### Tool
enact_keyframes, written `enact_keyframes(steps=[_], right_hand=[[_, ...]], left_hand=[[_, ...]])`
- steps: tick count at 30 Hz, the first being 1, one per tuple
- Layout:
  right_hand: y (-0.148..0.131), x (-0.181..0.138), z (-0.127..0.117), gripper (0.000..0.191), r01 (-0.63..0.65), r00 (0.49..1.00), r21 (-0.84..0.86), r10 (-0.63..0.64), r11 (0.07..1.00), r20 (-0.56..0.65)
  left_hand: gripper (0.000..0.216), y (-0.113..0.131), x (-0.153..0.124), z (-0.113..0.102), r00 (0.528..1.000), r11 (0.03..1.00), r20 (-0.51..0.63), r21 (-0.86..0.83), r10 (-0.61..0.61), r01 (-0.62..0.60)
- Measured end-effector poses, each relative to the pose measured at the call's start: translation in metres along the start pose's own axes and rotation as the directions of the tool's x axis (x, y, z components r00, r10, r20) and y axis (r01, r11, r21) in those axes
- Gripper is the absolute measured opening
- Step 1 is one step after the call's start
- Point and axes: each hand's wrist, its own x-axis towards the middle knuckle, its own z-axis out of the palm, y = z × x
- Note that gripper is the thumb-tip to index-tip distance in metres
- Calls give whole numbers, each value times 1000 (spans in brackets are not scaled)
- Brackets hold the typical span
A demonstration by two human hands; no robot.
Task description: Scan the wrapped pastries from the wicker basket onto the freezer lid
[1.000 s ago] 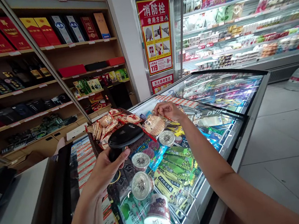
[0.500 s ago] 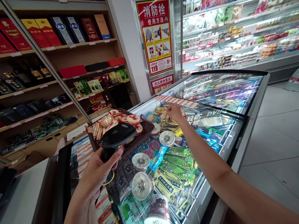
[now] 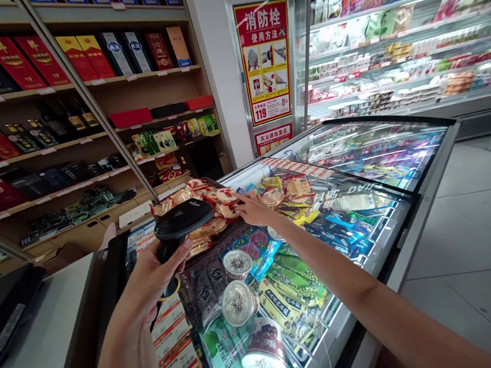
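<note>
The left hand is wrapped round a black scanner's handle, while the right hand, fingers partly extended, reaches the packets heaped in the dark basket; I can't tell whether it grips one. I'd pinch a single wrapper by its edge, keeping the scanner clear of the heap.

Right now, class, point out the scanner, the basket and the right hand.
Scanner (image 3: 183,218), head view: on its black top.
Basket (image 3: 222,240), head view: on its near woven wall.
Right hand (image 3: 256,209), head view: on the back of the hand.
</note>
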Motion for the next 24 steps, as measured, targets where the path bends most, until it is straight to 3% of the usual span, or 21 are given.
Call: enact_keyframes(steps=[6,13,19,24], right_hand=[[0,-4,6,41,-44,999,-12,44,999,3],[9,4,-2,40,51,981,32,-44,998,-191],[17,3,-27,17,-16,959,128,52,992,-278],[25,-3,-57,24,-91,936,130,129,987,-329]], left_hand=[[50,-12,8,2,999,1000,49,13,-19,18],[46,-9,2,5,1000,998,8,-59,2,-2],[50,-10,4,2,1000,999,24,-40,13,-12],[52,-15,9,2,996,999,85,-35,-4,7]])
